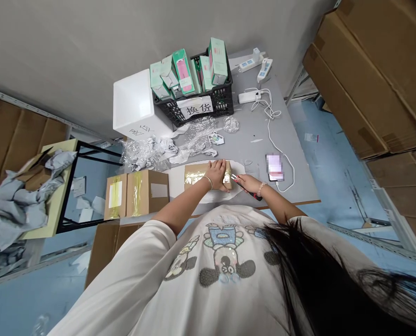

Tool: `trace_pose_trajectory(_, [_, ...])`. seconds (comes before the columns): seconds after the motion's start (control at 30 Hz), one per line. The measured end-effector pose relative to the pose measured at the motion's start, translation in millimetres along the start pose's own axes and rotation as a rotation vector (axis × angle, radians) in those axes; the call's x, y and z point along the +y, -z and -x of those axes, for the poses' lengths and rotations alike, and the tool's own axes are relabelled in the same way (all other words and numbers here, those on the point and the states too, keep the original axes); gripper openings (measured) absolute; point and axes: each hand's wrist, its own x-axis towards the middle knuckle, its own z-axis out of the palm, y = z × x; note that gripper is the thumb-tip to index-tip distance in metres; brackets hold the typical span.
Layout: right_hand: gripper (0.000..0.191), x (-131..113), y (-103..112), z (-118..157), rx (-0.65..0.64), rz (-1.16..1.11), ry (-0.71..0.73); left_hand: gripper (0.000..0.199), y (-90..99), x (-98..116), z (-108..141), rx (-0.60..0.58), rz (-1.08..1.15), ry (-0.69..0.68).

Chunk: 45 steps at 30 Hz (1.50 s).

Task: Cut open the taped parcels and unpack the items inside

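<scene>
Long dark hair point(309, 275) nearest; at 12 o'clock, left hand point(215, 175) pressed open and flat on taped cardboard parcel point(197, 176), right hand point(250, 184) clenching utility knife point(246, 188) beside it: blade slip under pressure could cut the left hand

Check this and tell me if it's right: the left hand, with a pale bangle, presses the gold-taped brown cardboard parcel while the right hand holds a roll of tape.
Not quite: the head view shows the right hand holding a slim dark cutting tool, not a roll of tape. The left hand, with its pale bangle, does press the gold-taped brown cardboard parcel.
</scene>
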Motion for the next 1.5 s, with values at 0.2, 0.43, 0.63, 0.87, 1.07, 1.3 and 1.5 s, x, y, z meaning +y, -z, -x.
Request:
trace_pose_trajectory(0.2, [0.03,3,6,-5,-0.054,0.073,0.039,0.141,-1.8,-2,2,0.014,-0.002,-0.02])
trace_pose_trajectory(0.43, [0.033,2,2,5,-0.044,0.05,0.023,0.139,1.5,-4,3,0.022,0.03,-0.039])
trace_pose_trajectory(0.63, [0.03,4,0,4,-0.045,0.026,0.033,0.136,5.1,-5,4,0.03,0.062,-0.065])
trace_pose_trajectory(0.87, [0.034,5,-6,7,-0.021,0.026,0.031,0.138,2.4,-3,4,0.037,0.052,-0.064])
trace_pose_trajectory(1.07, [0.032,5,-10,3,-0.004,0.055,0.016,0.138,2.7,-5,4,0.002,0.039,-0.062])
trace_pose_trajectory(1.3, [0.029,4,-9,0,-0.038,0.096,0.021,0.138,3.3,-7,3,0.002,0.054,-0.072])
trace_pose_trajectory(1.5, [0.029,4,-8,1,-0.05,0.127,0.025,0.139,3.4,-7,2,-0.013,0.044,-0.075])
